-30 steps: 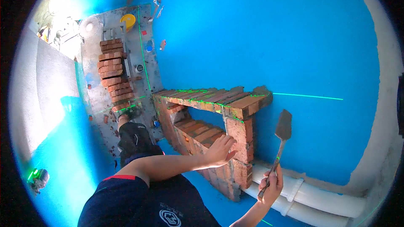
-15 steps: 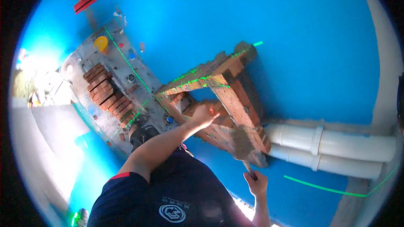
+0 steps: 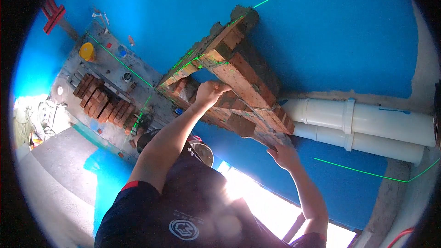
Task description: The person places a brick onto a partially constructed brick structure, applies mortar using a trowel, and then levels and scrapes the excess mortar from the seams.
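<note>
A low brick wall frame (image 3: pixel 248 80) with fresh grey mortar along its edges juts from the blue wall in front of me. My left hand (image 3: pixel 211 94) reaches over its inner opening, fingers curled against the inside edge of the brickwork; what they hold, if anything, is hidden. On the frame's near side, my right hand (image 3: pixel 285 157) is closed around the handle of a trowel. The trowel blade (image 3: pixel 241 126) lies flat, close to the near bricks, its surface brownish grey.
Two white pipes (image 3: pixel 321 115) run rightward from the frame. To the left, stacked red bricks (image 3: pixel 103 103) stand on a dusty grey floor patch, near a yellow bucket (image 3: pixel 87 52). Another bucket (image 3: pixel 202 152) is close to my body. Green laser lines cross the wall, floor and bricks.
My right hand has brought the trowel up and leftward to the frame's near side. My left hand has moved from the opening to its brick edge. The view has shifted and turned.
</note>
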`<state>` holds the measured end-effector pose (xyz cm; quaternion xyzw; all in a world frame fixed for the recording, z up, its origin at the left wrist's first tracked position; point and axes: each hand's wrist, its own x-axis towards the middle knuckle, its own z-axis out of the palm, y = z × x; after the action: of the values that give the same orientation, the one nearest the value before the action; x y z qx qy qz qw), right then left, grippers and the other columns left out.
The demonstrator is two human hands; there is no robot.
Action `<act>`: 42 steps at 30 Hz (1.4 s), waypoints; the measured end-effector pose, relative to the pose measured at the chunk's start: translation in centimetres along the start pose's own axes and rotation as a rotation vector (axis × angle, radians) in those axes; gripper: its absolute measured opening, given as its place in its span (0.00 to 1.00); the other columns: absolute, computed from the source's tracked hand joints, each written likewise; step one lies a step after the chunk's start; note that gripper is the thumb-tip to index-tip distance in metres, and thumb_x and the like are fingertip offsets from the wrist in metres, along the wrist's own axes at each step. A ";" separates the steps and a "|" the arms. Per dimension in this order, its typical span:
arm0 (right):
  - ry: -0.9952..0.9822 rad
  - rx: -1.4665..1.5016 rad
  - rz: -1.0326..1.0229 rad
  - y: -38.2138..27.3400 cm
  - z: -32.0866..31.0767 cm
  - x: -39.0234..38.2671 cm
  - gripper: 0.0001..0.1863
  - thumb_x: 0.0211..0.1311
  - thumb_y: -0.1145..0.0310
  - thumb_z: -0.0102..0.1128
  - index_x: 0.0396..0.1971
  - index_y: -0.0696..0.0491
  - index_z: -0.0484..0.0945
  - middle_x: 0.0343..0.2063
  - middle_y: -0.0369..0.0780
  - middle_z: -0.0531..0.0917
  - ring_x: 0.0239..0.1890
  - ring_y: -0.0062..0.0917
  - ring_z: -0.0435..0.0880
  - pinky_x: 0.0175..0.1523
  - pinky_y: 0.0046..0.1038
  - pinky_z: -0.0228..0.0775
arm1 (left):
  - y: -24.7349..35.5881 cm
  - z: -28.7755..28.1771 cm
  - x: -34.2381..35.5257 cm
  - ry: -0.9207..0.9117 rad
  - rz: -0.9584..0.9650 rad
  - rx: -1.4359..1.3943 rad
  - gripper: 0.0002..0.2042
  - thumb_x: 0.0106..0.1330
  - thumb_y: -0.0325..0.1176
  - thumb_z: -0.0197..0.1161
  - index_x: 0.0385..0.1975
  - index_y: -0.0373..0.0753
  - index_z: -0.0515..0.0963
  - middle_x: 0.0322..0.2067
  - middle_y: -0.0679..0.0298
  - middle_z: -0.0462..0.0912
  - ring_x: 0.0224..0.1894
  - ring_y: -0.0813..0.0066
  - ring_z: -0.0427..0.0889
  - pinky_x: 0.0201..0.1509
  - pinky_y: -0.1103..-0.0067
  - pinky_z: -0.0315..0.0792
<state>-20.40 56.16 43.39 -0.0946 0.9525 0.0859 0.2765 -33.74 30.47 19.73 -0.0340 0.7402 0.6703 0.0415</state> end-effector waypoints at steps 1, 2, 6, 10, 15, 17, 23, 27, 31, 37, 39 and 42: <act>0.023 -0.034 -0.036 0.0 0.0 0.5 0.20 0.64 0.49 0.54 0.39 0.52 0.79 0.34 0.47 0.83 0.39 0.46 0.82 0.44 0.44 0.73 | -0.2 0.3 0.0 0.023 0.008 -0.009 0.27 0.57 0.55 0.65 0.09 0.37 0.72 0.08 0.56 0.69 0.13 0.59 0.71 0.19 0.65 0.62; -0.026 -0.072 -0.010 -0.3 -0.1 0.9 0.21 0.64 0.49 0.53 0.38 0.53 0.79 0.34 0.47 0.83 0.39 0.46 0.82 0.44 0.45 0.73 | -0.4 0.5 -0.1 0.046 0.017 -0.018 0.27 0.57 0.55 0.65 0.08 0.37 0.72 0.08 0.57 0.69 0.12 0.60 0.70 0.19 0.65 0.61; -0.161 -0.098 0.084 -1.2 -1.7 3.4 0.23 0.64 0.47 0.51 0.35 0.56 0.79 0.31 0.48 0.83 0.37 0.47 0.82 0.43 0.46 0.74 | -2.4 1.1 0.7 0.154 0.190 0.100 0.28 0.56 0.55 0.66 0.06 0.37 0.71 0.06 0.59 0.67 0.11 0.62 0.69 0.18 0.67 0.60; -0.022 -0.038 0.081 1.4 -0.1 3.8 0.24 0.64 0.47 0.52 0.33 0.56 0.80 0.29 0.50 0.83 0.34 0.47 0.82 0.41 0.46 0.74 | -1.7 1.2 0.5 0.146 0.169 0.106 0.28 0.54 0.55 0.67 0.04 0.38 0.71 0.04 0.61 0.66 0.10 0.63 0.70 0.17 0.69 0.61; -0.034 0.061 0.053 1.8 0.0 4.1 0.23 0.64 0.48 0.52 0.33 0.56 0.80 0.29 0.51 0.83 0.35 0.48 0.82 0.41 0.46 0.74 | 0.2 -0.1 0.3 0.083 -0.023 0.152 0.27 0.53 0.55 0.67 0.03 0.40 0.72 0.04 0.61 0.68 0.11 0.63 0.73 0.18 0.68 0.65; -0.016 0.070 0.053 2.3 0.4 3.8 0.23 0.64 0.48 0.52 0.33 0.55 0.80 0.30 0.51 0.82 0.35 0.48 0.82 0.42 0.46 0.74 | 1.1 0.2 -0.3 0.146 0.014 0.075 0.29 0.52 0.56 0.67 0.02 0.39 0.70 0.04 0.60 0.68 0.11 0.62 0.73 0.18 0.67 0.66; -0.084 -0.053 0.107 2.1 -0.5 2.6 0.20 0.62 0.49 0.54 0.39 0.50 0.81 0.32 0.50 0.83 0.37 0.47 0.81 0.43 0.46 0.73 | -0.1 -0.3 -0.1 0.130 -0.015 0.159 0.33 0.51 0.60 0.67 0.02 0.37 0.64 0.06 0.54 0.66 0.14 0.52 0.71 0.20 0.62 0.63; -0.030 -0.034 0.071 2.9 -1.5 1.3 0.18 0.60 0.49 0.57 0.37 0.50 0.81 0.31 0.49 0.83 0.36 0.48 0.81 0.41 0.46 0.73 | -2.7 -2.3 -2.1 0.065 -0.037 0.259 0.34 0.50 0.63 0.66 0.05 0.36 0.66 0.07 0.55 0.67 0.14 0.52 0.71 0.20 0.62 0.61; -0.022 -0.043 0.107 3.0 -1.8 1.3 0.19 0.60 0.49 0.57 0.35 0.51 0.80 0.30 0.49 0.82 0.33 0.49 0.81 0.39 0.46 0.73 | -10.0 -5.4 -6.7 0.057 -0.205 0.365 0.33 0.55 0.64 0.61 0.10 0.35 0.70 0.12 0.52 0.70 0.19 0.51 0.73 0.23 0.60 0.63; 0.096 0.067 0.060 0.9 -1.1 2.5 0.21 0.61 0.49 0.57 0.33 0.55 0.79 0.28 0.50 0.82 0.32 0.50 0.80 0.37 0.46 0.72 | -17.4 -12.2 -15.2 0.073 -0.639 0.419 0.33 0.59 0.65 0.55 0.22 0.34 0.79 0.23 0.49 0.81 0.30 0.47 0.81 0.34 0.61 0.72; 0.139 0.085 0.035 -0.1 -1.4 3.0 0.21 0.61 0.49 0.57 0.31 0.56 0.78 0.27 0.51 0.81 0.32 0.51 0.80 0.37 0.46 0.72 | -17.5 -14.5 -17.7 0.162 -0.653 0.198 0.36 0.59 0.67 0.53 0.22 0.31 0.78 0.22 0.48 0.81 0.30 0.48 0.82 0.37 0.61 0.72; 0.172 0.069 -0.015 -1.9 -2.3 4.5 0.21 0.62 0.49 0.56 0.30 0.56 0.77 0.26 0.51 0.81 0.32 0.51 0.79 0.37 0.46 0.71 | -19.5 -16.4 -19.1 0.268 -0.666 0.382 0.36 0.59 0.68 0.53 0.22 0.30 0.78 0.20 0.50 0.80 0.29 0.50 0.81 0.38 0.60 0.71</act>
<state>-24.94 53.24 42.67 -0.0992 0.9743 0.0423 0.1975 -12.98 12.10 4.13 -0.3508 0.7987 0.4601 0.1651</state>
